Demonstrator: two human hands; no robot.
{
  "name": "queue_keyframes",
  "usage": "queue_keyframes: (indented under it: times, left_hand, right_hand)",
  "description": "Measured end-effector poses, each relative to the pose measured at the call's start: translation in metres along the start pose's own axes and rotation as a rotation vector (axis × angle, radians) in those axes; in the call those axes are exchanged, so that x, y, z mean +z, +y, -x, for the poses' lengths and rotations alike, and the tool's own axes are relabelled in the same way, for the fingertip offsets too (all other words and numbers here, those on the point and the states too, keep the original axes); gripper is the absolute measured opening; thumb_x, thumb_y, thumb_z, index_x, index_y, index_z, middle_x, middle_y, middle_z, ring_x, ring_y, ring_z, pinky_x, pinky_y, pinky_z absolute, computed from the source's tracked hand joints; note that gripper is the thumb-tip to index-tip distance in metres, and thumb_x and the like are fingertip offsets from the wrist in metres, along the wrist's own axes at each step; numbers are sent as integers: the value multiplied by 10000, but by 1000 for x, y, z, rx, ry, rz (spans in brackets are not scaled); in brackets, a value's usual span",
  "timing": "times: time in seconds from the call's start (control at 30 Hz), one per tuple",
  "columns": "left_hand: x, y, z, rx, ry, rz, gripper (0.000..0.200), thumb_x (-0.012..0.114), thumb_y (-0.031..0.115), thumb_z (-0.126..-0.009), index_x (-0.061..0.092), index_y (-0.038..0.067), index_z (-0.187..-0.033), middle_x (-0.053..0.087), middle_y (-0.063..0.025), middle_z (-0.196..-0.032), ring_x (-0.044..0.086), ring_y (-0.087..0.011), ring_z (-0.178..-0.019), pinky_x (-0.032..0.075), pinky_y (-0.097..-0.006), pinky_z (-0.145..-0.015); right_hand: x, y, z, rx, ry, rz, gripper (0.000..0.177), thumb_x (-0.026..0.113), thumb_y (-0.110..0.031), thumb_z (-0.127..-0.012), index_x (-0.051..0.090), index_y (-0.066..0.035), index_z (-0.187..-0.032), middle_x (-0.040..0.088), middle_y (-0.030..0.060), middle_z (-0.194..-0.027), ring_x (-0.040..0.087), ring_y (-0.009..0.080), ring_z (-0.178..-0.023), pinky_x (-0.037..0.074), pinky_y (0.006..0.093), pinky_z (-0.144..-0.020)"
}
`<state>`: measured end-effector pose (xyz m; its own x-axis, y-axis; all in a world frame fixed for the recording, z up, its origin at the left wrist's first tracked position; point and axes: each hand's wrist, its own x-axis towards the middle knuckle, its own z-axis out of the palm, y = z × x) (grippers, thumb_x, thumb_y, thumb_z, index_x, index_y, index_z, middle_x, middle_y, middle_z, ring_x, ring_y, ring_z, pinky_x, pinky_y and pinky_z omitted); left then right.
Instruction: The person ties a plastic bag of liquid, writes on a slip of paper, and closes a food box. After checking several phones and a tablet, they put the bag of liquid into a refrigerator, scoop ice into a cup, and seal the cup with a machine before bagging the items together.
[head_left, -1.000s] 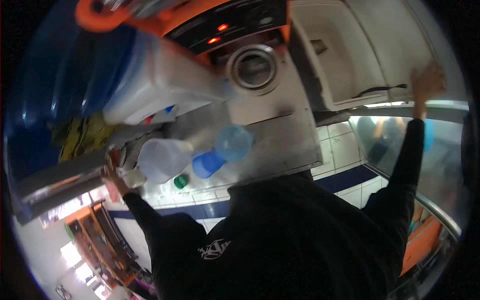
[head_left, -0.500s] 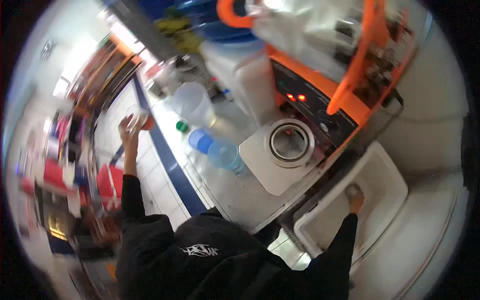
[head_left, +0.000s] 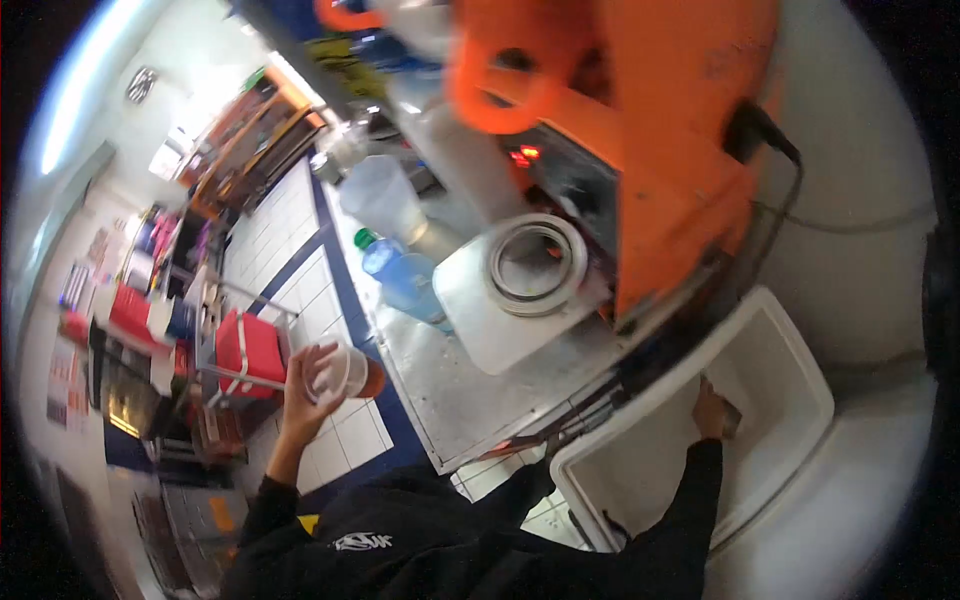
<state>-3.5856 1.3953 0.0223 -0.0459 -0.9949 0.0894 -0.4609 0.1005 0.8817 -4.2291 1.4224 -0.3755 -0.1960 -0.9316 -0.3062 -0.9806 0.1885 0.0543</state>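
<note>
My left hand [head_left: 308, 388] is closed around a clear plastic cup [head_left: 347, 372], out to the left over the tiled floor. The cup is tilted, and its far end looks reddish-brown. My right hand [head_left: 710, 412] is down inside a deep white bin [head_left: 640, 440] on the right. Its fingers are curled at a small greyish thing [head_left: 733, 418], which is too blurred to name. Between my hands, a white plate with a round metal ring [head_left: 537, 265] juts out from an orange machine [head_left: 690, 140] with lit red digits.
On the metal table [head_left: 450, 410] stand a translucent pitcher [head_left: 380, 190] and a light-blue bottle [head_left: 410, 285] near a green cap [head_left: 364, 238]. A black cable [head_left: 795, 190] hangs from the machine by the wall. A red box [head_left: 248, 350] sits on a cart at left.
My left hand has come down and closer with the cup. My right hand has stayed inside the bin, its wrist turned. The view has shifted, showing more of the orange machine's side.
</note>
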Motion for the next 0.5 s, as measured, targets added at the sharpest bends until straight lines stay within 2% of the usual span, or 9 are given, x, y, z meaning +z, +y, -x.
queue_keyframes:
  times: [0.07,0.1,0.13,0.17,0.2,0.27,0.3,0.4,0.5]
  left_hand:
    - [18,1,-3,6,-56,42,909,812,114,-660,260,121,-1382,400,-179,-1394,415,-298,-1289,401,-444,-1016]
    - [24,0,-4,-32,-86,52,947,837,154,-641,255,128,-1388,400,-181,-1394,416,-308,-1287,409,-464,-1003]
    - [34,6,-7,-20,-130,54,977,857,222,-630,251,138,-1392,399,-181,-1392,412,-316,-1288,412,-481,-997]
    - [39,6,-9,-18,-164,36,998,866,264,-618,250,128,-1392,396,-177,-1387,408,-320,-1289,406,-487,-1002]
    - [45,4,-11,-12,-187,20,1022,875,305,-605,248,118,-1391,393,-173,-1382,405,-323,-1290,400,-493,-1007]
    - [54,2,-11,21,-228,-23,1051,883,342,-586,247,97,-1387,387,-168,-1374,400,-326,-1293,393,-498,-1011]
    - [58,0,-13,49,-227,-45,1067,887,361,-576,247,86,-1385,384,-166,-1370,397,-328,-1294,389,-501,-1013]
    - [63,-2,-15,148,-373,-90,1077,890,372,-570,244,66,-1377,375,-159,-1364,392,-330,-1296,381,-508,-1014]
    - [75,10,-12,113,-462,-97,1075,892,315,-568,235,66,-1382,413,-180,-1340,425,-339,-1268,381,-513,-1011]
  right_hand:
    - [32,24,19,-135,201,183,606,586,-93,-854,371,-83,-1420,623,114,-1133,626,238,-948,507,352,-826]
    - [64,43,18,-187,290,-99,529,563,-69,-861,443,-81,-1376,621,125,-1165,593,265,-1047,445,381,-935]
    - [60,51,19,-213,86,-133,431,543,-60,-868,521,-61,-1299,616,142,-1167,564,285,-1114,410,401,-986]
    - [-1,37,33,-188,-82,-52,370,539,-70,-872,566,-81,-1241,619,142,-1166,567,287,-1116,414,395,-988]
    - [30,51,27,-132,-51,-216,341,570,-113,-873,586,-108,-1213,617,124,-1177,558,273,-1130,408,422,-991]
    - [-62,37,42,-58,-421,160,292,544,-156,-911,592,-118,-1196,601,88,-1202,523,271,-1175,397,417,-1006]
    - [-74,43,45,-118,-458,298,250,514,-173,-937,623,-99,-1150,594,96,-1205,501,270,-1204,395,373,-1017]
    - [-80,72,52,30,-337,157,300,541,-162,-924,567,-67,-1208,588,131,-1191,549,319,-1134,442,412,-972]
    - [-75,83,50,411,-91,-147,362,596,-148,-893,525,-42,-1232,583,155,-1191,585,335,-1078,475,420,-925]
